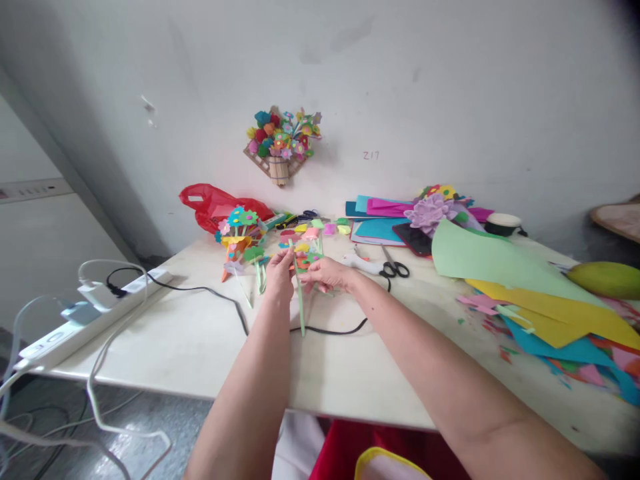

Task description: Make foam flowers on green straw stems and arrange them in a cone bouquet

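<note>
A thin pale green strip (301, 300) hangs down from the fingers of my left hand (281, 270), which is closed on its upper part. Close to its right side is my right hand (327, 273), its fingers bent together near the strip; what they hold, if anything, is too small to tell. Behind both hands lie small colourful flower and leaf shapes (311, 233). To the left, an orange cone (231, 257) holds several paper-like flowers. Right of my hands are a white glue gun (364, 263) and black-handled scissors (395, 268).
A black cable (333, 331) crosses the table (165, 340). A white power strip (95, 313) lies at the left edge, a red bag (210, 203) at the back. Coloured sheets (530, 307), scraps and a phone (413, 239) are on the right. A flower basket (279, 170) hangs on the wall.
</note>
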`<state>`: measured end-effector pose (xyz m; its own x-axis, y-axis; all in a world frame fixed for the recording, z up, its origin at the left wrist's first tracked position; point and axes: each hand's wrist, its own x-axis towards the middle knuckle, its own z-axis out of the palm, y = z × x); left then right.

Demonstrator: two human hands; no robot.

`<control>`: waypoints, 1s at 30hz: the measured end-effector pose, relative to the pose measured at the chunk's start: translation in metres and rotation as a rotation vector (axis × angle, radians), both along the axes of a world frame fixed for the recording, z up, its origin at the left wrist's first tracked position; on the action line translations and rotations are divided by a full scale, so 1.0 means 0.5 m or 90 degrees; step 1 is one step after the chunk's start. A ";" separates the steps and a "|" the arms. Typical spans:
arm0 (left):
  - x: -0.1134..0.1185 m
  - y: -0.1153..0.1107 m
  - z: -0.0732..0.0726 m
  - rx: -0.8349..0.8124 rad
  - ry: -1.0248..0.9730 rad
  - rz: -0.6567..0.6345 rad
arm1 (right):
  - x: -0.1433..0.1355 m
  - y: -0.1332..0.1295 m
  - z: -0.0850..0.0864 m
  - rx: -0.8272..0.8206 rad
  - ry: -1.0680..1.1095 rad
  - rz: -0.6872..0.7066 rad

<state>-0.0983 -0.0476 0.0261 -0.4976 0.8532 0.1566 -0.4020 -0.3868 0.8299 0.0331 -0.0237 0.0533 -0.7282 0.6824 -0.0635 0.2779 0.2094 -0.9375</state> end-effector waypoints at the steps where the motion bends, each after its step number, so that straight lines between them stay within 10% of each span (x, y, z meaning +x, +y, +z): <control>1: -0.002 0.000 0.000 0.006 -0.009 0.015 | -0.001 -0.004 0.001 -0.026 -0.011 0.026; 11: -0.015 0.006 0.001 0.048 -0.087 0.072 | -0.022 -0.018 -0.016 -0.063 -0.026 0.051; 30: 0.014 0.003 -0.011 -0.069 0.118 -0.155 | 0.057 0.049 0.005 -0.003 -0.041 -0.035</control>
<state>-0.0914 -0.0463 0.0203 -0.2483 0.9603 0.1276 -0.3099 -0.2035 0.9287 0.0614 0.0006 0.0558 -0.6845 0.7204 -0.1122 0.3481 0.1876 -0.9185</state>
